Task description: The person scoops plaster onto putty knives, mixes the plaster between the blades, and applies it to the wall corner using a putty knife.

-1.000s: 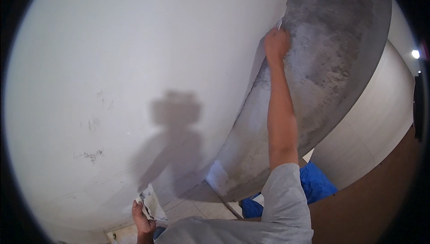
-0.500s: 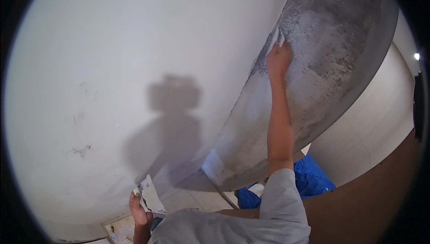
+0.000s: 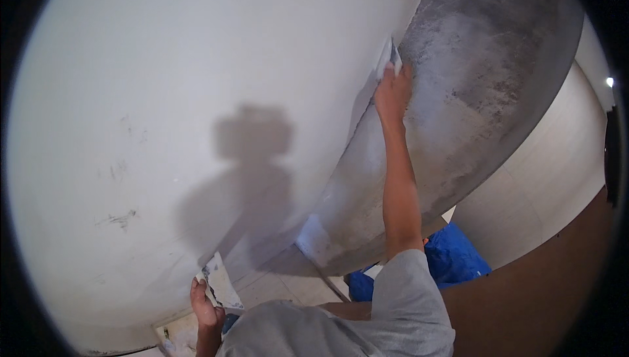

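Observation:
My right hand point(image 3: 394, 95) grips a pale, flat putty scraper point(image 3: 387, 57). Its blade lies against the boundary where the smooth white wall point(image 3: 314, 49) meets a rough grey cement band point(image 3: 458, 121). Low on the left, my left hand point(image 3: 206, 306) is closed round the edge of a whitish flat putty board point(image 3: 226, 286) with dark smears along one side. That board is held away from my right hand, near the foot of the wall. My fingers partly cover both tools, so their handles cannot be made out.
Blue plastic sheeting point(image 3: 455, 255) lies beyond my right upper arm. Pale tiles point(image 3: 278, 288) meet the wall's foot, and a smeared white board or tray point(image 3: 180, 332) rests by my left forearm. A curved pale panel point(image 3: 524, 200) runs along the right. Dark scuffs mark the wall.
My right hand and the scraper have shifted left, from the grey cement onto the edge of the white wall. My left hand and its board have barely moved.

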A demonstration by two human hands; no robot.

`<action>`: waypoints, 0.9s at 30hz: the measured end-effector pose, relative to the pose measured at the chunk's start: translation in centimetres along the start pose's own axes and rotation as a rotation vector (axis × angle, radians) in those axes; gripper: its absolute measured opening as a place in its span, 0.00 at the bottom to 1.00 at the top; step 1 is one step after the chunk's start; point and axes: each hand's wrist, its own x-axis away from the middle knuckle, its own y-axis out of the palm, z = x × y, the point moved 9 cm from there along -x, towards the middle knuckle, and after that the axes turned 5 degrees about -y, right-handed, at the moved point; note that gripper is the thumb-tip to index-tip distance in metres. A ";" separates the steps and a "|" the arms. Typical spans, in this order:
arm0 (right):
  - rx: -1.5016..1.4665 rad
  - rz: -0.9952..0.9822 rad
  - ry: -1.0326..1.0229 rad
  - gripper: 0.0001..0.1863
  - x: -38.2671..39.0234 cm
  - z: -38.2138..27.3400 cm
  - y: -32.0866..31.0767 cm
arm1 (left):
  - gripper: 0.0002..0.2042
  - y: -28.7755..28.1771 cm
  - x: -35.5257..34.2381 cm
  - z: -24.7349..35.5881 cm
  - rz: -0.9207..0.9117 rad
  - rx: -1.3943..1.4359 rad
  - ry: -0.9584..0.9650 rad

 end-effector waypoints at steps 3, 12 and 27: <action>-0.007 0.055 0.044 0.20 -0.4 2.8 -1.5 | 0.12 0.2 0.0 -0.3 0.066 0.030 -0.033; 0.309 0.028 0.000 0.16 -1.7 1.7 2.9 | 0.12 -1.2 0.9 -0.5 0.179 0.025 -0.037; 0.321 -0.010 0.021 0.17 2.8 5.3 1.4 | 0.14 0.9 0.5 0.1 0.061 -0.014 -0.042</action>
